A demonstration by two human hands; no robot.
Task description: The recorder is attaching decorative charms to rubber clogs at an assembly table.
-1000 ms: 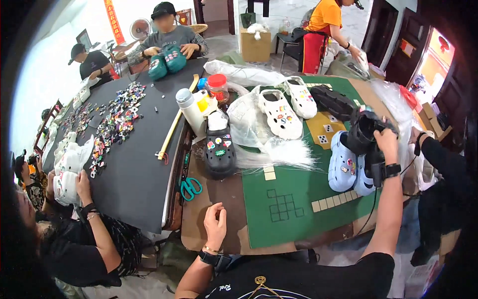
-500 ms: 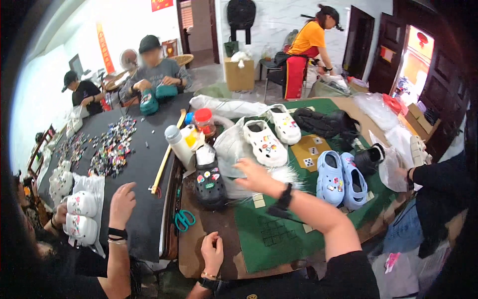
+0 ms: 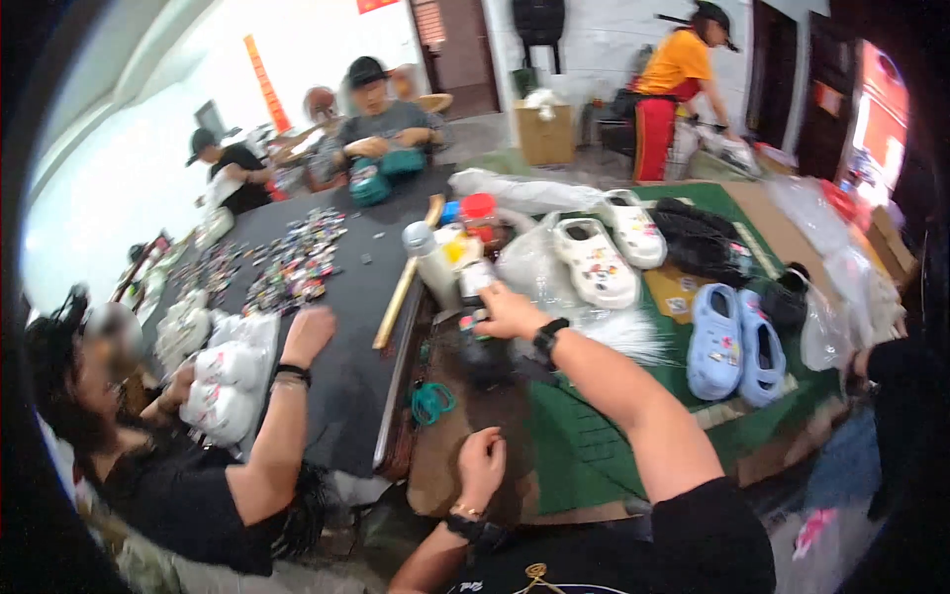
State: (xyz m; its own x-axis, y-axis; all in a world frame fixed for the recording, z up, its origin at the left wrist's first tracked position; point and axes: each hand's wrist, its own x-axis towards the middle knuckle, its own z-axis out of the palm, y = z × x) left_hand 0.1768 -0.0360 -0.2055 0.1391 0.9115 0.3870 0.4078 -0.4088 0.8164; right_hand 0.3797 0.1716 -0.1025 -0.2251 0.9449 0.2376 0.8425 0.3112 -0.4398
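Observation:
My right hand (image 3: 513,311) reaches across the table and its curled fingers are on a dark clog (image 3: 485,358), near the opening. The clog has coloured charms on it and is smeared by motion. Close to the table's front edge, my left hand (image 3: 482,463) hovers with loosely curled fingers and nothing visible in them. Left of the clog lie teal-handled scissors (image 3: 432,403). Behind it stand a pale bottle (image 3: 429,265) and a red-lidded jar (image 3: 479,220). A tuft of white strands (image 3: 625,337) spreads to the right of my right hand.
White clogs (image 3: 597,265) and light blue clogs (image 3: 715,346) stand on the green mat (image 3: 584,465). At left, a co-worker's hand (image 3: 309,335) is raised beside white clogs (image 3: 220,408). Many small charms (image 3: 297,267) cover part of the black table. Another person holds teal shoes (image 3: 369,184).
The whole view has shifted, with things now further right. My right hand has moved from above the mat onto the dark clog. My left hand remains near the front edge.

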